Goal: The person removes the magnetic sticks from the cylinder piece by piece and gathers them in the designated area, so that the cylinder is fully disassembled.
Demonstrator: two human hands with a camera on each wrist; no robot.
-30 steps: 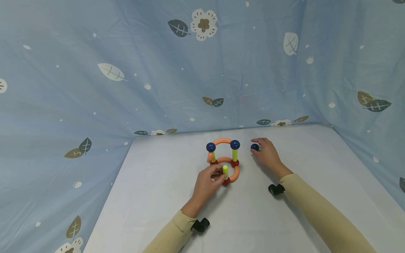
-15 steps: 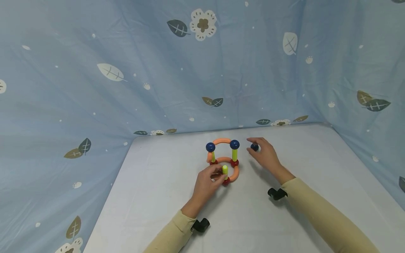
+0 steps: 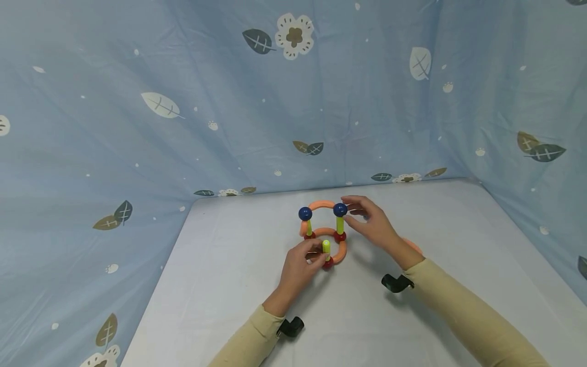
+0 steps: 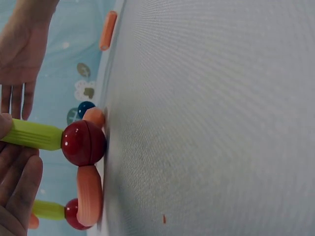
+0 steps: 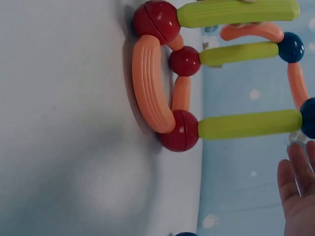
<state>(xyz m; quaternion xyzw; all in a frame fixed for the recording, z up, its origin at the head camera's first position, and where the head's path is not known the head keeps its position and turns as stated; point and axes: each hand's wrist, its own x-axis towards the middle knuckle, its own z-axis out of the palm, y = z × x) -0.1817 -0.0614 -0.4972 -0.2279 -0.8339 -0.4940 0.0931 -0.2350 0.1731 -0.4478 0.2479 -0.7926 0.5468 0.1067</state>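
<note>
A magnetic building toy stands on the table, with red balls point(image 5: 179, 131) and curved orange sticks point(image 5: 150, 81) at its base. Upright lime-green sticks rise from it, two of them topped by blue balls point(image 3: 340, 209) joined by a curved orange stick point(image 3: 322, 204). My left hand point(image 3: 300, 265) pinches the front lime-green stick point(image 4: 37, 134), which sits on a red ball point(image 4: 83, 142). My right hand point(image 3: 372, 224) is beside the right blue ball point(image 5: 310, 118), its fingers extended and holding nothing; whether the fingertips touch the ball I cannot tell.
A loose orange stick point(image 3: 412, 246) lies on the white table point(image 3: 220, 285), partly behind the right forearm. A loose blue ball point(image 5: 186, 234) shows at the bottom of the right wrist view; my right hand hides it in the head view. Patterned blue cloth point(image 3: 257, 102) hangs behind.
My right hand has moved left from around the loose blue ball to the toy's right blue ball, uncovering the orange stick. The left hand stays on the front green stick.
</note>
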